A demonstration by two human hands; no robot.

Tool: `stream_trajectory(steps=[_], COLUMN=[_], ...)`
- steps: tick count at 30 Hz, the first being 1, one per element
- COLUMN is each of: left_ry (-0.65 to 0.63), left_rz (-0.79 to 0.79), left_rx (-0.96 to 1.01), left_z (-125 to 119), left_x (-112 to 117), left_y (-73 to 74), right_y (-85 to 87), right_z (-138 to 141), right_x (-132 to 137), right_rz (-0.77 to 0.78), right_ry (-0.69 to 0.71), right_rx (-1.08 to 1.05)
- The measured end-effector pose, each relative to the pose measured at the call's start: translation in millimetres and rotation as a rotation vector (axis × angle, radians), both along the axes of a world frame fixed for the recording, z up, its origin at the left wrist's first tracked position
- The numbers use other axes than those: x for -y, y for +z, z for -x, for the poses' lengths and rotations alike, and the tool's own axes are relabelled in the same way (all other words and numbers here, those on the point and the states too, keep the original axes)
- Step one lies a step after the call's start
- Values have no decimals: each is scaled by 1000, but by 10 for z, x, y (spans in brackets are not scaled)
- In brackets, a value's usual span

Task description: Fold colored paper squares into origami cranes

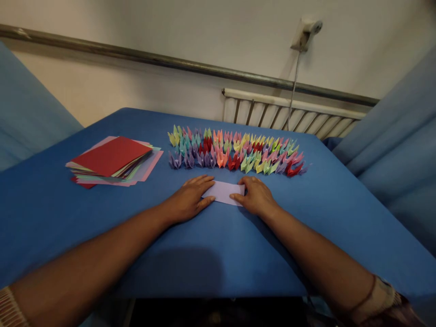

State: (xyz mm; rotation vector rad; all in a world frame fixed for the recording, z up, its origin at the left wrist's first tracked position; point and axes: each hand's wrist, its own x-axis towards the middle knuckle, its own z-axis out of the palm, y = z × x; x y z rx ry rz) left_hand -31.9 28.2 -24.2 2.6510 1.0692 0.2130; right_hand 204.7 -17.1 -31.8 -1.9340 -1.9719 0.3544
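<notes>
Lilac paper (223, 192), one rectangular piece, flat on the blue table (323, 200) between my hands. Left hand (190, 197): thumb and fingers parted, holding the left end. Right hand (258, 196): half-curled, thumb on top, holding the right end. Step in hand, as I judge it: squaring and flattening a fold; the next move calls for matched edges and firm, even pressure. Just beyond: rows of folded paper birds (222, 156), many colours. Off left: stacked coloured sheets (112, 156), red uppermost.
</notes>
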Motion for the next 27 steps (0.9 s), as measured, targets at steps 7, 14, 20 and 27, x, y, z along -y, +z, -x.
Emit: stream_trajectory(steps=[7,14,20,27], left_ry=[35,91,152,238], left_rz=[-3,37,108,248], left_rx=[77,168,250,429], left_z=[8,6,8,29], left_x=[-55,-84,-85,-98], left_y=[-49,-46,19,67], right_y=[-3,86,3,28], right_z=[10,15,-10,19], right_x=[-4,11,4,50], right_rz=[-7,152,39,83], right_ry=[-7,-47,-3,38], right_rx=[-31,-58,-23,-185])
